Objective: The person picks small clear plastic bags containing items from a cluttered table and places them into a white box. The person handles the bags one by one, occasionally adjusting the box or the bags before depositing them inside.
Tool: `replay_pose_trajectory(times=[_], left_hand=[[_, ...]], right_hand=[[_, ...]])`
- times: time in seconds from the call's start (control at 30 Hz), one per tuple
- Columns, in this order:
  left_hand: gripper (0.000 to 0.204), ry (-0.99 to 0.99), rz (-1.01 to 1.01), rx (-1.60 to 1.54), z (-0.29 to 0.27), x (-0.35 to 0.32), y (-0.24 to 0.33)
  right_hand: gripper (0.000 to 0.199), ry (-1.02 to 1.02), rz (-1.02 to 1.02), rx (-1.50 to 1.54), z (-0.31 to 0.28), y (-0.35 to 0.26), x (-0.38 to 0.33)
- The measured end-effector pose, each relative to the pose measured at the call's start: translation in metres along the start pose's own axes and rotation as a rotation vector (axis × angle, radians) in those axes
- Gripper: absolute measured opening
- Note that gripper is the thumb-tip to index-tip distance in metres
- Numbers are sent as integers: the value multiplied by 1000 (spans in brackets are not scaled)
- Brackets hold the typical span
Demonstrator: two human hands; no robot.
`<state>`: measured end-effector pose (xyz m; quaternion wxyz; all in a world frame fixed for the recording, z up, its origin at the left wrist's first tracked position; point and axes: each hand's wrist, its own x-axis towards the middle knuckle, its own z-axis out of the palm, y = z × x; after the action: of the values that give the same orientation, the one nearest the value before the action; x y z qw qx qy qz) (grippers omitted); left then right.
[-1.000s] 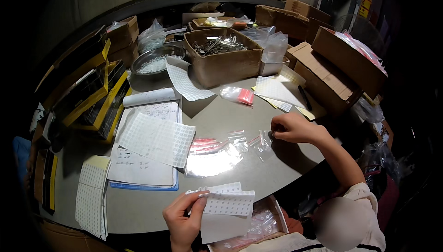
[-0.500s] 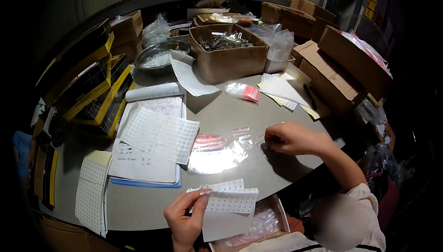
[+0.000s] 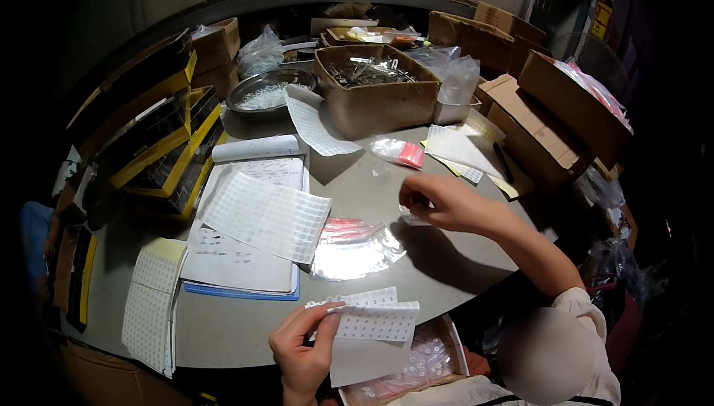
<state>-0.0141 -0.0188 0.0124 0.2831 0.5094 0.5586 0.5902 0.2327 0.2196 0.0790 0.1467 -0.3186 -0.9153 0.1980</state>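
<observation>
While the left hand [image 3: 303, 350] pinches label sheets [image 3: 376, 323], they extend rightward; right hand [image 3: 440, 202]: curled above clear bag [image 3: 413, 217]; its grip: cannot tell

Shadowed tabletop [image 3: 462, 263] by right hand [image 3: 435, 201] seems free; carton [image 3: 383, 112] blocks rear.

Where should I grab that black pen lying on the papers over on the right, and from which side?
Probably mid-length on the black pen, pinched across its slim barrel. Come from above and the left: it lies with its length running mostly away from you, and a cardboard box stands close on its right.
</observation>
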Motion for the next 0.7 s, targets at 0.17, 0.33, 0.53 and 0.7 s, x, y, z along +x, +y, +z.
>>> replay_pose_trajectory(times=[0.17,0.33,0.53,0.7], left_hand=[[15,-12,10,21,-1,2,-1],[15,-15,-3,38,-2,2,3],[14,-7,-4,7,-2,0,0],[15,8,12,-8,0,-1,2]], right_hand=[[23,95,-58,208,8,37,55],[39,-67,-44,85,-8,45,104],[40,-123,-109,-129,7,69,120],[41,-99,-111,-208,15,87,125]])
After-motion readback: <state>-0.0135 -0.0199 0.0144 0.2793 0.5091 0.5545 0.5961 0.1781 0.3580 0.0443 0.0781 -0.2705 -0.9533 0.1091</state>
